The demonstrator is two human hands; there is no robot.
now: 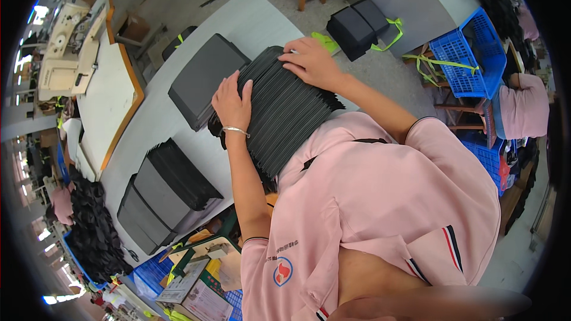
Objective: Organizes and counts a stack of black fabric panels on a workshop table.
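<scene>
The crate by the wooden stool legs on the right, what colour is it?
The crate is bright blue with an open grid wall, seen in the head view.

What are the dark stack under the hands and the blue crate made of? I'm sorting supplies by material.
Dark stack: thin black sheets, matt, probably fabric or fabric-covered board; the edges fan out in fine layers. Blue crate: glossy moulded plastic, judging by its open lattice walls.

Black fabric stack (285,119), pink shirt (380,202), blue crate (470,59)
</scene>
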